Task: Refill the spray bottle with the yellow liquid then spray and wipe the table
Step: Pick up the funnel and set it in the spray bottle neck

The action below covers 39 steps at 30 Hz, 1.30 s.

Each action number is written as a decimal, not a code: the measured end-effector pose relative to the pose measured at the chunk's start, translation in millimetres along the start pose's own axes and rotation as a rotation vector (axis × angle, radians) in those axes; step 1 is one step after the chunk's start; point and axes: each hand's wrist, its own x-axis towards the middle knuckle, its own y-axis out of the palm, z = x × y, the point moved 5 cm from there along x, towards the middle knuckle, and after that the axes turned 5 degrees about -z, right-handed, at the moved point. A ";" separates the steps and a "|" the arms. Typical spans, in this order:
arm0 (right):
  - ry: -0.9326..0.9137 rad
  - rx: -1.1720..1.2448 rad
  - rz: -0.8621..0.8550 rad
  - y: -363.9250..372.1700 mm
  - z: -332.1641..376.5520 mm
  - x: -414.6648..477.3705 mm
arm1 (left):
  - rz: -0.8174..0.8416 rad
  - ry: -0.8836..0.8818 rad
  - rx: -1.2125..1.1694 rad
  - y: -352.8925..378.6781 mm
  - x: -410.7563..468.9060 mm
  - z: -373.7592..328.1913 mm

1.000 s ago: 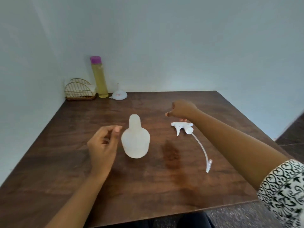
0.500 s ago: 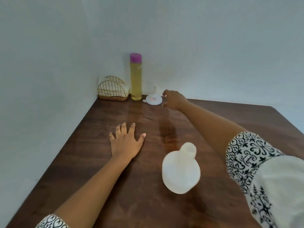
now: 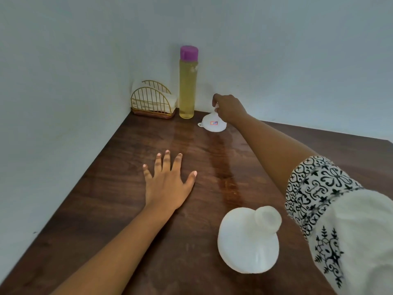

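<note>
A round white spray bottle (image 3: 247, 241) stands open-necked, with no spray head, near the front of the dark wooden table (image 3: 119, 209). A tall clear bottle of yellow liquid (image 3: 188, 86) with a purple cap stands in the far corner. Just right of it a small white funnel (image 3: 213, 124) rests upside down on the table. My right hand (image 3: 228, 108) reaches over to it and pinches its spout. My left hand (image 3: 168, 182) lies flat on the table, fingers spread, holding nothing. The spray head is out of view.
A gold wire holder (image 3: 152, 102) with folded white cloths sits in the corner left of the yellow bottle. Pale walls close the table on the left and at the back. A shiny streak (image 3: 221, 158) runs down the table's middle.
My right hand left the spray head, reached to the far corner and closed on the funnel's spout. My left hand let go near the bottle and flattened on the table. The view swung left.
</note>
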 end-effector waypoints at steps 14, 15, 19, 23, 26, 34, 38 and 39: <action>0.334 0.921 -0.364 -178.8 47.9 -208.4 | -0.164 -0.002 -0.373 -48.5 -24.2 -3.8; 0.333 0.932 -0.413 -187.0 51.6 -226.4 | -0.256 0.023 -0.523 -66.5 -33.8 -6.4; 0.272 0.898 -0.517 -207.2 71.0 -287.7 | -0.457 0.196 -1.054 -157.6 -94.7 -38.2; 0.211 0.875 -0.575 -217.8 84.0 -322.3 | -0.387 0.228 -1.291 -211.6 -129.6 -63.8; 0.199 0.818 -0.605 -225.4 84.8 -334.6 | -0.309 0.195 -1.375 -223.7 -134.3 -68.4; 0.219 1.104 -0.549 -226.9 91.4 -349.9 | -0.202 0.201 -1.479 -221.9 -129.9 -70.9; 0.596 1.575 -0.097 -200.7 90.5 -341.1 | -0.105 0.260 -1.670 -218.2 -129.8 -75.8; 0.592 1.679 0.062 -196.7 96.1 -339.0 | -0.085 0.284 -1.698 -216.8 -129.8 -77.5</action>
